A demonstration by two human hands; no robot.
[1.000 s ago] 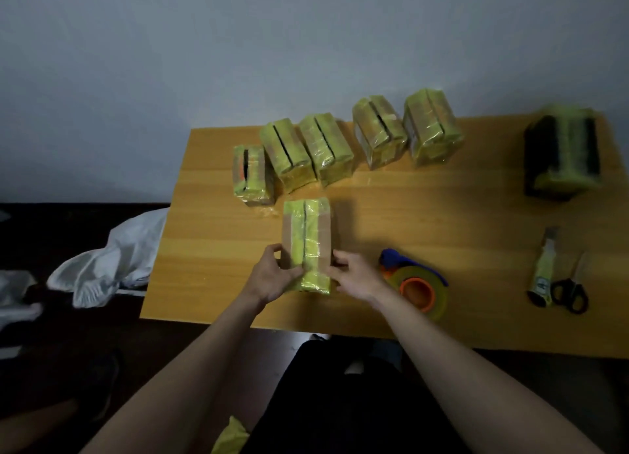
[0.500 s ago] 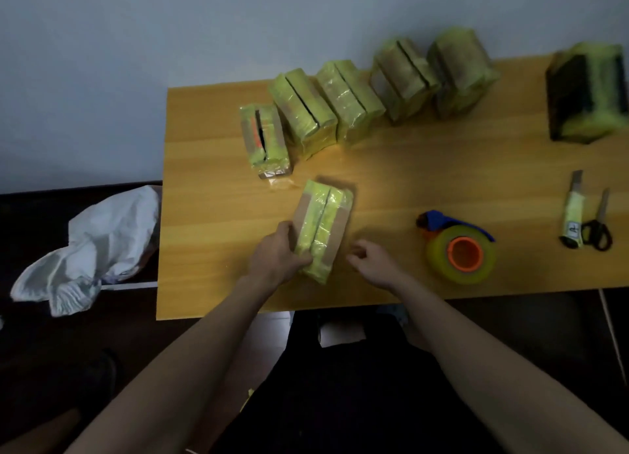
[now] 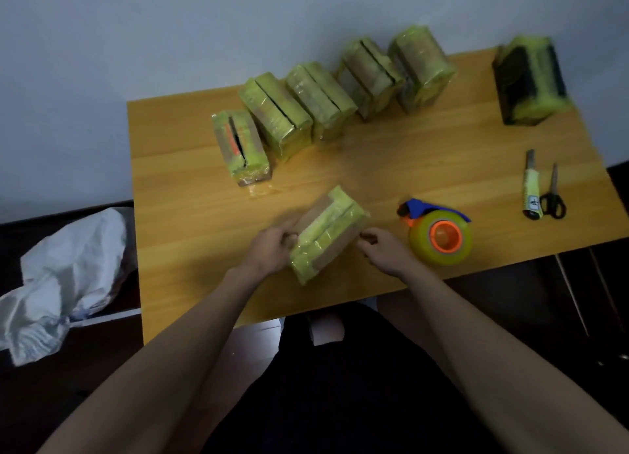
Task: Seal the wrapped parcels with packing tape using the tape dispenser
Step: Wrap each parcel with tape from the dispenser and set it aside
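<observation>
the parcel in hand lies near the front edge of the table, well apart from the row of five parcels along the far edge. its long axis runs on a slant, from the near-left corner up and away to the far-right, so it sits crosswise between the two hands.

the left hand grips the parcel's left long side, fingers curled against it. the right hand sits just at the parcel's right side with fingers loosely curled; whether they touch the wrapping or hold anything i cannot tell, and it looks to hold nothing.

the tape dispenser lies on its side just to the right of the right hand, its blue handle pointing away toward the far-left. so the right hand is plainly the nearer one to it, and a short reach rightward should find it while the left hand steadies the parcel. my guess is that the next strip would follow the slanted long axis.

a box cutter and scissors lie further right.
</observation>
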